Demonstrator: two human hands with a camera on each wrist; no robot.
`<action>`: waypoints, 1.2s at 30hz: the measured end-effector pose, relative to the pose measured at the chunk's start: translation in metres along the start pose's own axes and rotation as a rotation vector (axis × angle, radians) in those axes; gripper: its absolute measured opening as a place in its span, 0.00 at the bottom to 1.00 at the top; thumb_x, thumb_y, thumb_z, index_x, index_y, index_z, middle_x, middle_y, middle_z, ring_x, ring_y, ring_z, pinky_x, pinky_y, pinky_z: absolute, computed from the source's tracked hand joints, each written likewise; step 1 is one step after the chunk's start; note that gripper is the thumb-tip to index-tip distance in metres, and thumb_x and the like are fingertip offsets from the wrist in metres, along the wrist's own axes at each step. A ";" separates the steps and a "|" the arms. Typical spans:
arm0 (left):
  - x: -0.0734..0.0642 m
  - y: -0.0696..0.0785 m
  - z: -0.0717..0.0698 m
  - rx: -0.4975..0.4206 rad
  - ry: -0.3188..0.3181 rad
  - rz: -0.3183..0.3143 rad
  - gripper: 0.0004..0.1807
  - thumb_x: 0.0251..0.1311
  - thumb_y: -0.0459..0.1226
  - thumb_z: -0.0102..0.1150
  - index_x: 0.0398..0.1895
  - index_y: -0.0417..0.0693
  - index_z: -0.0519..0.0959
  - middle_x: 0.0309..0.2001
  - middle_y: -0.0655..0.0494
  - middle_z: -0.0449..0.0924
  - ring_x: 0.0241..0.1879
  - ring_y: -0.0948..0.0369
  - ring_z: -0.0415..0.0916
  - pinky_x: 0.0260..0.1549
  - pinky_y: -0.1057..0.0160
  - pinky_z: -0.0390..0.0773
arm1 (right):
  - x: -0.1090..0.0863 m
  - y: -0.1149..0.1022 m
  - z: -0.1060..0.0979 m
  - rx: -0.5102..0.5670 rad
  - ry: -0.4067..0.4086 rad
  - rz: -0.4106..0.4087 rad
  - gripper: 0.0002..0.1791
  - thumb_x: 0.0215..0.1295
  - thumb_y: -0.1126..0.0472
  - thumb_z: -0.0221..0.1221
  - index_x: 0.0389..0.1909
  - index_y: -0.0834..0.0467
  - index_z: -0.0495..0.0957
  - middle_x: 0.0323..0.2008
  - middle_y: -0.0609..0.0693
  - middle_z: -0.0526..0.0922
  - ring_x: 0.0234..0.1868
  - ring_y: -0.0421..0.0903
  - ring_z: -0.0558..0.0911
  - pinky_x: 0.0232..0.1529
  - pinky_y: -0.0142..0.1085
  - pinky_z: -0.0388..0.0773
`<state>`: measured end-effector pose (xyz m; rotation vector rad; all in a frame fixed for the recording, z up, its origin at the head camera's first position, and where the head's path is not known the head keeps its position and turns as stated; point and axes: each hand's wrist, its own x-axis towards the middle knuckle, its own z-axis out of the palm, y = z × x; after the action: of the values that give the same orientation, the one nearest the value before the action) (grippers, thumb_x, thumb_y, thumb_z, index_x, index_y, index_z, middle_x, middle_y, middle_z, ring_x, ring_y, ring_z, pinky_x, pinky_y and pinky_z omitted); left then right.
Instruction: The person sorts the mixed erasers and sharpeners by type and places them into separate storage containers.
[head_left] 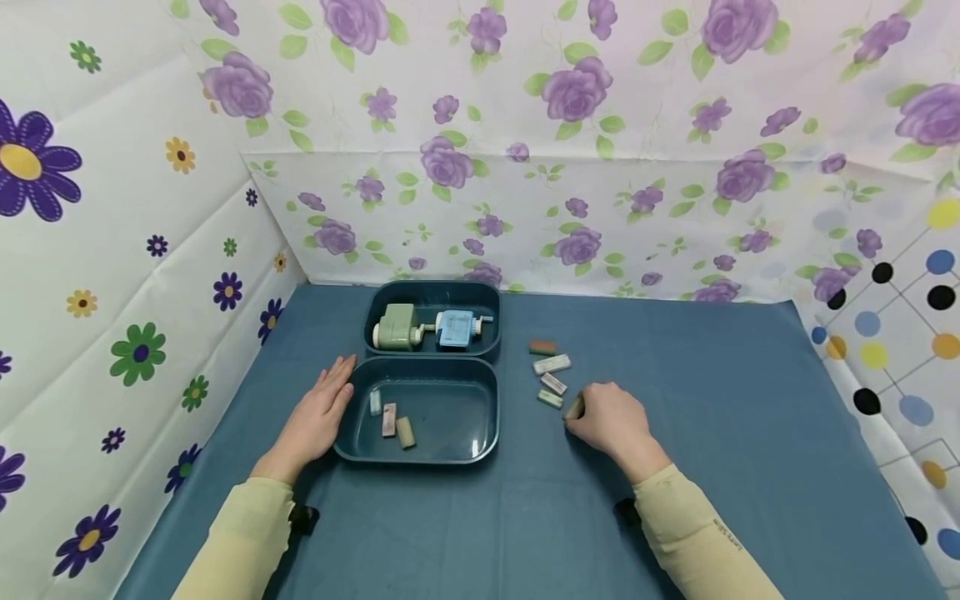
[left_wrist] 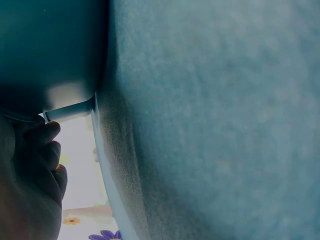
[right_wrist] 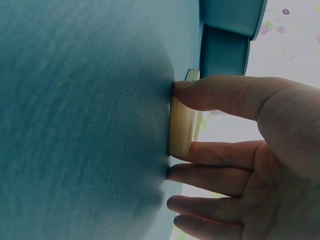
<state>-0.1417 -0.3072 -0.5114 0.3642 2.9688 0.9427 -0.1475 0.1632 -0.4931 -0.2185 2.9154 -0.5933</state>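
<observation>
Head: right hand (head_left: 611, 421) half covers its pinched block (head_left: 575, 407); extended left hand (head_left: 313, 418) touches tray (head_left: 446, 421).

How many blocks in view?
8: blue block, pink block, tan block in the near tray; brown block, two whitish blocks, green block on the table; one block in the right hand. Others could be hidden.

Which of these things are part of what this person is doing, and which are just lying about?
Seemingly part of the job:
tan block, pinched by the right hand
near tray, left hand at its edge
three small blocks in it
four loose blocks on the cloth

Apparently just lying about:
far tray
green gadget and blue gadget inside it
</observation>
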 end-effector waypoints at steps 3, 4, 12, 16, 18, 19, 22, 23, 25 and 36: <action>0.000 -0.001 0.000 0.000 0.003 -0.001 0.31 0.89 0.42 0.38 0.86 0.37 0.54 0.84 0.35 0.51 0.83 0.38 0.45 0.81 0.37 0.45 | 0.001 0.000 -0.001 -0.005 -0.003 0.001 0.08 0.64 0.60 0.71 0.26 0.50 0.85 0.21 0.44 0.79 0.20 0.44 0.76 0.22 0.41 0.75; 0.000 -0.001 0.000 0.001 0.004 -0.002 0.31 0.89 0.42 0.38 0.86 0.37 0.54 0.84 0.35 0.51 0.83 0.38 0.45 0.81 0.37 0.45 | 0.001 0.000 -0.002 -0.004 -0.004 0.000 0.08 0.64 0.60 0.71 0.25 0.50 0.85 0.21 0.45 0.79 0.20 0.44 0.76 0.22 0.41 0.74; 0.002 0.001 -0.003 -0.001 -0.002 -0.004 0.31 0.89 0.41 0.38 0.86 0.36 0.53 0.84 0.35 0.50 0.84 0.39 0.44 0.82 0.38 0.44 | 0.002 0.002 -0.004 -0.026 0.014 -0.012 0.11 0.66 0.58 0.69 0.24 0.50 0.80 0.23 0.48 0.76 0.25 0.48 0.74 0.25 0.43 0.72; 0.002 0.002 -0.004 -0.001 -0.001 -0.001 0.31 0.89 0.41 0.38 0.86 0.36 0.53 0.84 0.35 0.50 0.84 0.40 0.44 0.82 0.38 0.44 | 0.003 0.003 -0.004 -0.027 0.014 -0.005 0.12 0.67 0.58 0.69 0.24 0.51 0.79 0.24 0.49 0.75 0.26 0.48 0.74 0.27 0.44 0.71; 0.001 0.003 -0.004 -0.004 0.002 0.001 0.31 0.89 0.41 0.38 0.85 0.35 0.53 0.84 0.34 0.51 0.84 0.39 0.44 0.82 0.38 0.44 | 0.003 0.002 -0.005 -0.021 0.011 -0.003 0.11 0.67 0.57 0.69 0.26 0.51 0.80 0.25 0.49 0.76 0.26 0.48 0.74 0.27 0.44 0.72; 0.001 0.002 -0.004 -0.004 0.002 0.002 0.31 0.89 0.41 0.38 0.85 0.35 0.53 0.84 0.34 0.51 0.84 0.39 0.44 0.82 0.38 0.44 | 0.003 0.002 -0.005 -0.019 0.008 -0.003 0.10 0.67 0.57 0.69 0.27 0.51 0.81 0.26 0.49 0.76 0.26 0.48 0.75 0.27 0.44 0.73; 0.001 0.002 -0.003 -0.002 0.002 0.005 0.31 0.89 0.40 0.38 0.85 0.34 0.53 0.84 0.33 0.51 0.84 0.38 0.44 0.82 0.39 0.43 | 0.003 0.000 -0.006 -0.010 -0.003 -0.004 0.08 0.68 0.55 0.70 0.31 0.52 0.82 0.27 0.49 0.77 0.25 0.47 0.75 0.27 0.44 0.74; 0.001 0.002 -0.003 -0.001 0.002 0.007 0.31 0.89 0.40 0.38 0.85 0.34 0.53 0.84 0.33 0.51 0.84 0.38 0.44 0.82 0.39 0.43 | 0.003 -0.001 -0.006 -0.006 -0.005 -0.003 0.08 0.68 0.55 0.70 0.32 0.52 0.82 0.27 0.49 0.77 0.25 0.47 0.76 0.26 0.44 0.74; 0.001 0.002 -0.002 0.002 -0.004 0.004 0.31 0.89 0.40 0.38 0.85 0.35 0.53 0.84 0.33 0.51 0.84 0.39 0.44 0.82 0.39 0.43 | 0.003 -0.002 -0.006 0.001 -0.007 0.000 0.07 0.69 0.55 0.70 0.35 0.53 0.83 0.27 0.49 0.78 0.24 0.47 0.76 0.26 0.44 0.73; 0.000 0.005 -0.003 -0.009 -0.017 -0.009 0.31 0.89 0.40 0.38 0.86 0.36 0.53 0.84 0.34 0.50 0.84 0.39 0.44 0.81 0.37 0.44 | 0.003 -0.012 -0.011 0.028 -0.002 -0.006 0.21 0.69 0.55 0.70 0.60 0.58 0.85 0.36 0.54 0.86 0.22 0.46 0.77 0.23 0.43 0.75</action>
<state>-0.1405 -0.3047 -0.5061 0.3574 2.9471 0.9470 -0.1515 0.1560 -0.4793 -0.2238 2.9034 -0.6336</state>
